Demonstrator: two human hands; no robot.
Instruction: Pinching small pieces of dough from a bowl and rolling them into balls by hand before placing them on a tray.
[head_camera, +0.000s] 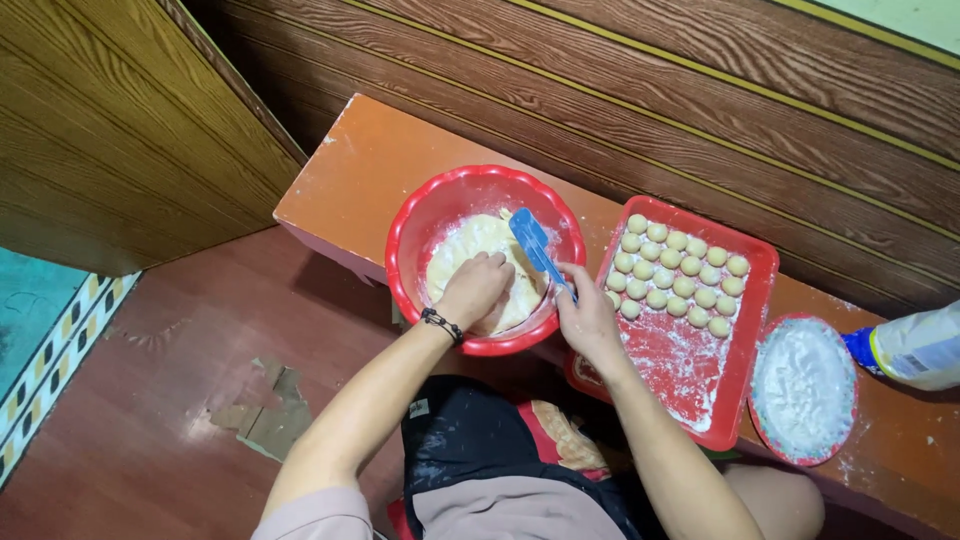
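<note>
At the far left, wood-grain panelling meets a reddish floor (200, 330) with a patch of worn, peeling surface. A long orange bench (360, 170) runs from there toward the right along a brown panelled wall.

On the bench stands a round red bowl (410, 225), dusted inside with flour. A mass of pale dough (475, 240) lies in the bottom of it. The person's left hand (474, 288) is down inside the bowl, pressed onto the dough with the fingers curled into it; a dark beaded bracelet (441, 325) circles that wrist.

Just to the right, the right hand (585, 312) rests at the bowl's rim, its fingers closed around the handle of a blue spatula (532, 243). The blade of the spatula leans over the dough, near the far side of the bowl.

Beside the bowl sits a red rectangular tray (755, 330), tilted at an angle on the bench and powdered with flour. Small round dough balls (680, 270) are lined up in neat rows across its upper half, touching one another.

Next to the tray is a small red plate (760, 425) heaped with white flour. At the right edge, a plastic bottle (915, 345) with a blue cap lies on its side, well apart from both hands.
</note>
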